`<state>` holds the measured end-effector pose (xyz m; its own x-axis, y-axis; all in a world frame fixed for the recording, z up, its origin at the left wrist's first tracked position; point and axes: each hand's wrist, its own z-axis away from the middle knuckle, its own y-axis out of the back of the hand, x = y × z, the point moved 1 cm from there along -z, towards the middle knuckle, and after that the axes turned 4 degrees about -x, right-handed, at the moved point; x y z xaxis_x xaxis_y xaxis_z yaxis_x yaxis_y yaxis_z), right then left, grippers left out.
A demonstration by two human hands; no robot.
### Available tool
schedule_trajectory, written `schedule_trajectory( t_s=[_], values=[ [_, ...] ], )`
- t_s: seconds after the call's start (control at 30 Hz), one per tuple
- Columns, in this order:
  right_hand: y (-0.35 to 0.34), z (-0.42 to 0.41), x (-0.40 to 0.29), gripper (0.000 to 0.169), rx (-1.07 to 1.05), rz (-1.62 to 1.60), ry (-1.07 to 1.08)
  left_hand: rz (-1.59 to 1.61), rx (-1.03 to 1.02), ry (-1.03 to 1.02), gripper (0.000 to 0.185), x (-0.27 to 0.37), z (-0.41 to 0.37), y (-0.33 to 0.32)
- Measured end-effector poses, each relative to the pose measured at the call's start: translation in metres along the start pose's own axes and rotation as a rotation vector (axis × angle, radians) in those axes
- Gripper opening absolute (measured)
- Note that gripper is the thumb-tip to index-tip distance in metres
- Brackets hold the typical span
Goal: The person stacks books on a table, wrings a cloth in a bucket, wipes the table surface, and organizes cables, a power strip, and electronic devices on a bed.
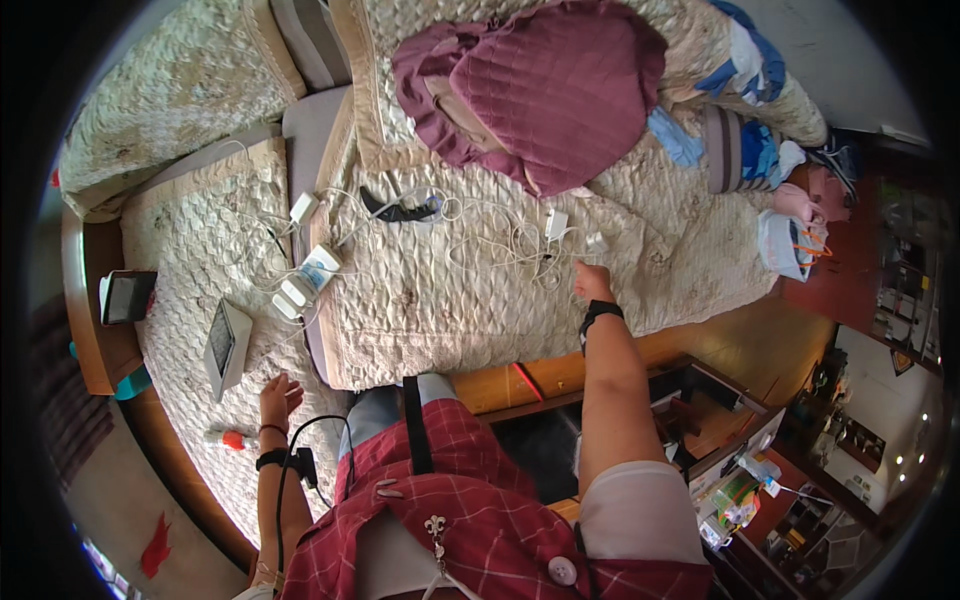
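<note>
My right hand [592,280] reaches over the quilted sofa cover [420,300], its fingers curled. A white power adapter [556,225], a small white plug [597,242] and tangled white cables [517,244] lie just past the fingertips. Whether the fingers grip a cable is hidden. My left hand [281,401] hovers low at the left, fingers apart, holding nothing. Closest to it are a white device with a dark screen [223,349], propped up, and a bottle with an orange-red cap or label [231,439]. A white power strip [319,268] with plugs in it lies farther forward.
A black curved object [397,208] and another white adapter [304,208] lie among the cables. Behind them is a mauve quilted cover [562,97]. Folded clothes [757,150] and a white bag [784,244] sit at right. A dark-topped table [536,450] stands beside my legs.
</note>
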<state>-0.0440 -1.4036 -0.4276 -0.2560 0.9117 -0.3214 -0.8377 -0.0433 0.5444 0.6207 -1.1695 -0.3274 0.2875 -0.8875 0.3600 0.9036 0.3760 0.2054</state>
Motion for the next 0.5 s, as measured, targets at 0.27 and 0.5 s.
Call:
schedule_trajectory(
  t_s=[0.27, 0.5],
  values=[
    [-0.099, -0.030, -0.035, 0.104, 0.202, 0.167, 0.003, -0.142, -0.114, -0.071, 0.035, 0.010, -0.010, -0.037],
    [-0.100, -0.027, 0.002, 0.041, 0.013, 0.111, 0.262, -0.226, -0.204, 0.035, 0.033, 0.009, -0.004, -0.075]
  ],
)
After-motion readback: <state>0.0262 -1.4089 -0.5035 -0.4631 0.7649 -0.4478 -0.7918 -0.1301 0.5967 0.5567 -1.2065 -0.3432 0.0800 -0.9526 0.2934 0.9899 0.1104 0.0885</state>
